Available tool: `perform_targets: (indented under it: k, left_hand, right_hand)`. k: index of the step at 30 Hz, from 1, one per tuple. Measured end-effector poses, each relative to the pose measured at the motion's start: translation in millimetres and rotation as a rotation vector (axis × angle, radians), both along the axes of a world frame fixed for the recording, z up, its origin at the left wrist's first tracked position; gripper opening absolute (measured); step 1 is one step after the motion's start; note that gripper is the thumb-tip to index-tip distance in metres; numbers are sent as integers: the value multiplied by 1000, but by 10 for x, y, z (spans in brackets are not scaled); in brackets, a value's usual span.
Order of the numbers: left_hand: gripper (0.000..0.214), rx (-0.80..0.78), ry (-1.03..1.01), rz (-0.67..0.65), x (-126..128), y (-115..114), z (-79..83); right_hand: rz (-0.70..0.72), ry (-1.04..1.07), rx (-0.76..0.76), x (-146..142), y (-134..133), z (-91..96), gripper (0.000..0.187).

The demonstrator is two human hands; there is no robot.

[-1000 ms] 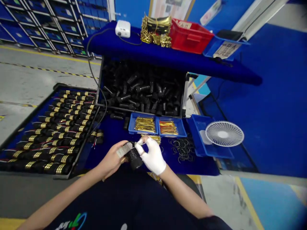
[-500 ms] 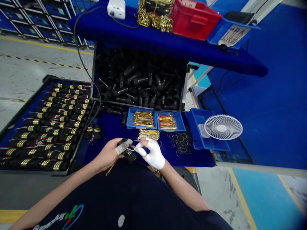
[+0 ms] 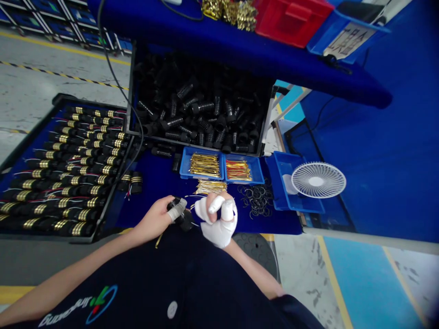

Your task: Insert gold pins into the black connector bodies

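Observation:
My left hand [image 3: 156, 221], bare with tape on a fingertip, is closed around a small black cylindrical part [image 3: 181, 215] held near the table's front edge. A thin gold strip hangs below that hand. My right hand [image 3: 217, 219], in a white glove, sits just right of the part with its fingers curled; whether it pinches a wire is too small to tell. A loose pile of gold pins [image 3: 211, 186] lies just beyond both hands.
A black tray [image 3: 61, 164] of finished black-and-gold parts is at the left. A big bin of black cylinders [image 3: 199, 114] stands behind. Two small blue trays [image 3: 222, 167] hold gold pins. Black rings [image 3: 257, 198], a white fan [image 3: 318, 179] and a red bin [image 3: 291, 20] lie to the right.
The view tilted down. My right hand pulled back slightly from the part and curled its fingers. My left hand kept hold of the black part.

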State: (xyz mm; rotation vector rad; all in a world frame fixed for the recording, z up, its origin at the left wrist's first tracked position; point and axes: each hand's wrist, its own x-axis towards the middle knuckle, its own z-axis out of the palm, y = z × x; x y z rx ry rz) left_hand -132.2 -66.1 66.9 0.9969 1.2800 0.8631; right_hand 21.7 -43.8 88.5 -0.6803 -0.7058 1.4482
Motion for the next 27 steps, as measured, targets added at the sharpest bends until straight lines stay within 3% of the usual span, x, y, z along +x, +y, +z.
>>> perform_targets:
  k: [4, 10, 12, 14, 17, 19, 23, 27]
  left_hand:
    - [13, 69, 108, -15, 11, 0, -23]
    - [19, 55, 58, -18, 18, 24, -72]
    - [16, 23, -13, 18, 15, 59, -82]
    - [14, -48, -170, 90, 1, 110, -82]
    - [18, -180, -441, 245, -57, 188, -51]
    - [23, -245, -524, 290, -109, 225, -14]
    - [36, -270, -548, 257, -174, 277, 45]
    - [48, -350, -595, 311, -170, 358, 85]
  right_hand:
    - [108, -27, 73, -77, 2, 5, 43]
    - [136, -25, 116, -81, 95, 6, 41]
    - [288, -241, 158, 31, 206, -3, 37]
    - [378, -651, 275, 169, 405, -41, 25]
    - [265, -1303, 419, 332, 847, -202, 18]
    - [254, -1610, 343, 366, 1165, -368, 24]
    - [333, -1750, 245, 232, 1629, -705, 23]
    - [384, -1770, 158, 0, 1809, -925, 15]
